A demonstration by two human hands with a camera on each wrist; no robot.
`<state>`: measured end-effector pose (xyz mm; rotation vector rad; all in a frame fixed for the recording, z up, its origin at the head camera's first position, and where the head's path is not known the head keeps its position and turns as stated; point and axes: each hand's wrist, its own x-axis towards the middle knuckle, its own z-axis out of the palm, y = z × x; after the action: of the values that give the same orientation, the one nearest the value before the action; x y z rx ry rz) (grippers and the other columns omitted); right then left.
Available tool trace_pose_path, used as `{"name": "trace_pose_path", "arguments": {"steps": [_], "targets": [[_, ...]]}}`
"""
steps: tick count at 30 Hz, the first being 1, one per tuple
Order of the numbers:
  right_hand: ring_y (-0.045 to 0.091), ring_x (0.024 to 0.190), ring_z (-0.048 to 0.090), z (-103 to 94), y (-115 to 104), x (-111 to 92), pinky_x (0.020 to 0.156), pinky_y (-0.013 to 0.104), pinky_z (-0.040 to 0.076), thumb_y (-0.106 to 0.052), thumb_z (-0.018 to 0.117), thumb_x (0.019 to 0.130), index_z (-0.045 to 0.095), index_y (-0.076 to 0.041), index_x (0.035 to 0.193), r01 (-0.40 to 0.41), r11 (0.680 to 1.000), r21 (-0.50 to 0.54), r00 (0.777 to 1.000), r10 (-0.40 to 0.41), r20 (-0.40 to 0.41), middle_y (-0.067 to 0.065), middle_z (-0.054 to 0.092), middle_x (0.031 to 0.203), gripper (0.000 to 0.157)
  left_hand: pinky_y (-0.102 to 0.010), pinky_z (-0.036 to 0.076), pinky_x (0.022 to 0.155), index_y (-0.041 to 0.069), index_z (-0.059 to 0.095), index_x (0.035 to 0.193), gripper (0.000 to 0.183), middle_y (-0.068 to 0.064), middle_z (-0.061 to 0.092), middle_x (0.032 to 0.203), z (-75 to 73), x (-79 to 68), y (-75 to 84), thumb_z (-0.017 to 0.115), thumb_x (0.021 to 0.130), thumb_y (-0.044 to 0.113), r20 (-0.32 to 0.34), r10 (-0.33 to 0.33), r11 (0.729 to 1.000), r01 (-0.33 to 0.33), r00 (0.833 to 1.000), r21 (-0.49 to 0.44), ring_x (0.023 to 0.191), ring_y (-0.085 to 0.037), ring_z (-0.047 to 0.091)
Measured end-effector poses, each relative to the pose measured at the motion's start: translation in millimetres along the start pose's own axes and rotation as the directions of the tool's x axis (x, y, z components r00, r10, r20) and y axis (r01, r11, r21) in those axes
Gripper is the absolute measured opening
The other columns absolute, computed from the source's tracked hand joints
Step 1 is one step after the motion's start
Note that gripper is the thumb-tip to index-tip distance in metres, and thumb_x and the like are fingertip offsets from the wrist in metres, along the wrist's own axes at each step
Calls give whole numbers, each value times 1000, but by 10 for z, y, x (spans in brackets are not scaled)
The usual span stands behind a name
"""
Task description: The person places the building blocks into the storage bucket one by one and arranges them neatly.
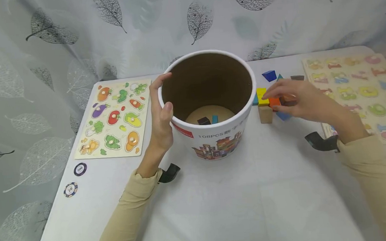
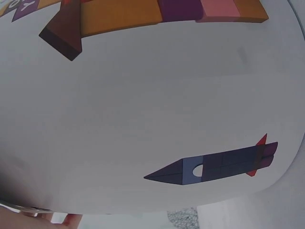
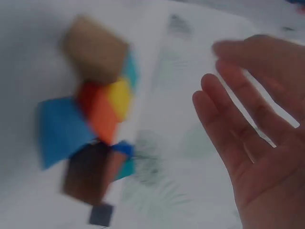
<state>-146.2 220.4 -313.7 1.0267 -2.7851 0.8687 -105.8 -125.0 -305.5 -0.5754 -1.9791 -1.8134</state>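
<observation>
A large white bucket (image 1: 194, 144) with printed pictures stands tilted toward me mid-table. My left hand (image 1: 161, 128) grips its left rim, thumb over the edge and fingers along the side. Inside lie a dark block (image 1: 204, 121) and a teal block (image 1: 215, 119). To the bucket's right, my right hand (image 1: 306, 99) hovers over a cluster of blocks, its fingers loosely extended and the palm bare in the right wrist view. The cluster includes a yellow block (image 1: 262, 97), a plain wooden block (image 1: 265, 115), a red-orange block (image 1: 274, 103) and a blue block (image 3: 64, 129).
A vegetable puzzle board (image 1: 91, 137) lies at left, with two poker chips, one dark (image 1: 80, 169) and one patterned (image 1: 71, 189), below it. Another puzzle board (image 1: 361, 75) lies at right, partly under my right forearm. A leaf-patterned curtain (image 1: 172, 21) hangs behind the table.
</observation>
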Motion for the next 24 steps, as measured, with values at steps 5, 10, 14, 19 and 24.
{"name": "trace_pose_path", "arguments": {"steps": [5,10,14,19,24], "targets": [[27,102,59,229,181,-40,89,49,53,9,77,74,71,-7,109,-47,997,-68,991,55,119,9,64,113,39,-55,37,106,5,31,144,101,-12,40,144,1,14,13,45,79,81,-1,-2,1000,2,1000,11,130,-25,40],[24,99,56,371,256,-39,88,47,52,16,74,70,72,-7,104,41,993,-112,994,-29,104,9,65,110,41,-57,37,106,4,30,143,102,-14,40,144,4,3,13,46,79,81,-1,-10,1000,10,1000,5,130,-27,41],[26,104,57,401,232,-46,95,52,47,17,75,68,72,-8,104,56,994,-98,993,-45,112,8,66,110,44,-58,37,105,4,30,143,100,-15,39,144,14,1,3,46,79,80,6,-4,1000,4,1000,-6,129,-28,41],[28,108,58,369,146,-47,95,52,50,14,78,69,72,-10,108,47,996,-70,982,-34,184,8,67,110,46,-58,37,105,4,30,143,100,-14,39,144,16,12,8,45,80,80,10,0,1000,-1,1000,1,130,-28,40],[26,105,59,359,108,-35,87,47,55,15,76,70,72,-10,108,20,997,-81,978,-3,210,9,67,108,46,-59,37,105,4,29,143,101,-16,39,144,11,7,18,45,79,80,7,-4,1000,4,1000,8,130,-30,39]]}}
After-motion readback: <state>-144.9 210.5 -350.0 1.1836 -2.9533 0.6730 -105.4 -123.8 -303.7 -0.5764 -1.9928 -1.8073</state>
